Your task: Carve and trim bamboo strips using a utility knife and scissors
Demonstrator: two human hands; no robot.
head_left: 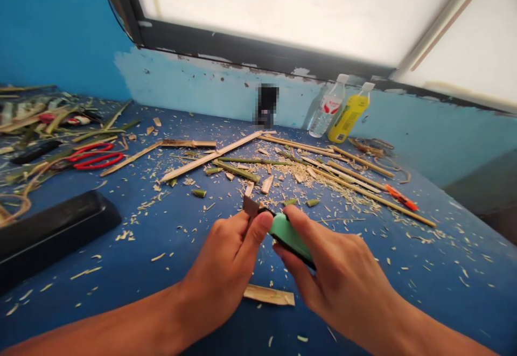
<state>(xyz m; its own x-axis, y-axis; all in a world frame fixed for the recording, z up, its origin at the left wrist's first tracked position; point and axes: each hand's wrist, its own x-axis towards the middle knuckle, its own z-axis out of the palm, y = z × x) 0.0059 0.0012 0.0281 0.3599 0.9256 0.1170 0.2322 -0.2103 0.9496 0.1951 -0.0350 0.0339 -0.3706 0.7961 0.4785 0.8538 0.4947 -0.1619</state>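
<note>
My right hand (335, 259) grips a utility knife (291, 235) with a mint-green and black handle. Its short metal blade (251, 206) points up and left, beside the fingers of my left hand (226, 259). That hand is closed, the thumb pressed close to the knife's front end. A small tan end of bamboo shows at the blade, and my left fingers hide the rest of the piece. Below my left palm a flat bamboo strip (270, 294) sticks out; whether it is held or lies on the table I cannot tell.
Shavings and bamboo sticks (363, 189) litter the blue table (161, 291). An orange cutter (401, 197) lies right, near a clear bottle (326, 108) and a yellow-labelled bottle (350, 114). At left are red-handled scissors (97, 156), a long black object (56, 232) and piled bamboo scraps (36, 119).
</note>
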